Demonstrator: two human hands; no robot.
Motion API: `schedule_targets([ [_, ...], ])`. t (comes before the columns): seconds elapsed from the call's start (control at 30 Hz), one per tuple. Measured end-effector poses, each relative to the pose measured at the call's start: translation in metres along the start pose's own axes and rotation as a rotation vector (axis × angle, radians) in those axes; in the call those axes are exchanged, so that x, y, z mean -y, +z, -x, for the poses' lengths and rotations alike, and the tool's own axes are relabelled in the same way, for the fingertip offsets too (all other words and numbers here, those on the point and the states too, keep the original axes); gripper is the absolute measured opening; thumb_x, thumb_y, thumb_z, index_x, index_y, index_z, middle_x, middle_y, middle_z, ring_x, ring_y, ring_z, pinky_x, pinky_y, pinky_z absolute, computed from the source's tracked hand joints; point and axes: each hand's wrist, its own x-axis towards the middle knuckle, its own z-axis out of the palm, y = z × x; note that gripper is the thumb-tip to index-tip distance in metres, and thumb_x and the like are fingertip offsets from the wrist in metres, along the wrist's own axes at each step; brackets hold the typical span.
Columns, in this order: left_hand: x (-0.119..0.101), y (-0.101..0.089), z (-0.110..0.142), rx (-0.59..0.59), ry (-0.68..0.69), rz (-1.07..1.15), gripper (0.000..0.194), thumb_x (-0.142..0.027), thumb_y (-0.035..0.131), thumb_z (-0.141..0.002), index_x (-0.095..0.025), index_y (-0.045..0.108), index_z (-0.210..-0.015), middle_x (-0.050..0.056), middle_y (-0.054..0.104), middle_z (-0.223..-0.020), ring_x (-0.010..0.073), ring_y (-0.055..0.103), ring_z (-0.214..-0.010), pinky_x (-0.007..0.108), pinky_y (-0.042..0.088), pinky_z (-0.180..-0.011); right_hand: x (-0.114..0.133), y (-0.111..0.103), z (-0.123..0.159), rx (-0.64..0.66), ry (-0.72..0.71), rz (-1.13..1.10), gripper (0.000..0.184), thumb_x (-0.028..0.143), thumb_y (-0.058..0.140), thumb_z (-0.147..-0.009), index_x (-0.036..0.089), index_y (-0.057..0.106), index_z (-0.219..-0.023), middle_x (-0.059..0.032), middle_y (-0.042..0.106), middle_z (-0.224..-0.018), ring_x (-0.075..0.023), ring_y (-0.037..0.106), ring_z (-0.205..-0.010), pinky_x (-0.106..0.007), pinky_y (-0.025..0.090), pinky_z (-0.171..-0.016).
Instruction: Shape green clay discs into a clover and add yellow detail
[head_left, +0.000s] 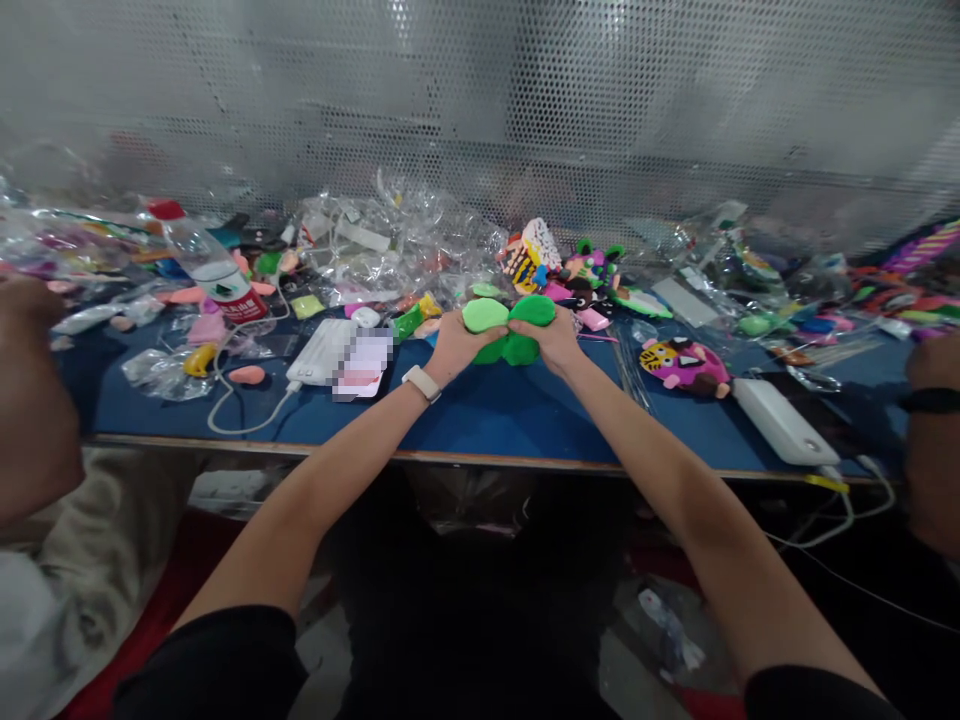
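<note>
Over the front part of the blue table, a green clover-like piece of soft modelling clay [520, 348] is held up between both hands. Its upper left lobe [485, 315] is light green; the other lobes are darker green. My left hand [459, 345], with a pale band at the wrist, pinches the left side, thumb pressed near the middle. My right hand [556, 342] grips the right side the same way. Most of the fingers are hidden behind the clay. Just beyond stand colourful clay figures [532, 257].
Left are a white power bank [321, 352] with a cable, a phone [364, 365] and a red-capped bottle [217, 265]. At right lie a purple clay figure [684, 367] and another power bank [784, 420]. Plastic bags [420, 235] line the mesh wall. People's arms flank both sides.
</note>
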Motion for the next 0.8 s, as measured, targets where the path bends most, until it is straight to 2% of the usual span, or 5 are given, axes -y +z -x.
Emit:
schedule_targets([
  [0.1, 0.000, 0.004, 0.000, -0.032, -0.018, 0.003, 0.055, -0.060, 0.099, -0.069, -0.015, 0.080, -0.095, 0.013, 0.086, -0.101, 0.0276, 0.079, -0.095, 0.042, 0.068, -0.089, 0.001, 0.003, 0.003, -0.004, -0.018, 0.028, 0.060, 0.063, 0.108, -0.051, 0.025, 0.079, -0.088, -0.0049, 0.084, -0.095, -0.0272, 0.078, -0.089, -0.047, 0.069, -0.091],
  [0.23, 0.000, 0.007, 0.000, -0.033, -0.018, -0.007, 0.046, -0.051, 0.099, -0.071, -0.015, 0.080, -0.092, 0.013, 0.086, -0.099, 0.0271, 0.079, -0.094, 0.041, 0.068, -0.088, -0.001, 0.003, 0.007, -0.001, -0.038, 0.049, 0.059, 0.068, 0.106, -0.053, 0.025, 0.077, -0.082, -0.0040, 0.082, -0.088, -0.0254, 0.077, -0.082, -0.045, 0.070, -0.084],
  [0.43, -0.003, 0.004, -0.002, -0.011, -0.033, 0.006, 0.045, -0.047, 0.100, -0.070, -0.015, 0.080, -0.096, 0.012, 0.085, -0.101, 0.0291, 0.079, -0.097, 0.043, 0.069, -0.088, -0.003, -0.004, 0.002, 0.054, -0.058, 0.049, 0.057, 0.069, 0.103, -0.060, 0.024, 0.081, -0.088, -0.0051, 0.084, -0.093, -0.0259, 0.079, -0.086, -0.046, 0.070, -0.088],
  [0.6, 0.000, -0.005, -0.005, 0.059, -0.032, -0.029, 0.050, -0.047, 0.102, -0.068, -0.014, 0.081, -0.099, 0.016, 0.084, -0.105, 0.0306, 0.078, -0.099, 0.045, 0.068, -0.091, -0.001, -0.021, -0.002, 0.157, -0.017, 0.058, 0.062, 0.060, 0.108, -0.054, 0.024, 0.083, -0.099, -0.0064, 0.087, -0.105, -0.0291, 0.082, -0.099, -0.050, 0.069, -0.098],
  [0.8, 0.007, -0.016, -0.005, 0.183, 0.015, -0.085, 0.057, -0.046, 0.104, -0.064, -0.017, 0.080, -0.106, 0.017, 0.083, -0.112, 0.0331, 0.079, -0.106, 0.052, 0.066, -0.103, 0.002, -0.031, -0.001, 0.254, -0.005, 0.084, 0.059, 0.047, 0.110, -0.051, 0.023, 0.084, -0.098, -0.0072, 0.088, -0.108, -0.0314, 0.082, -0.103, -0.053, 0.068, -0.104],
])
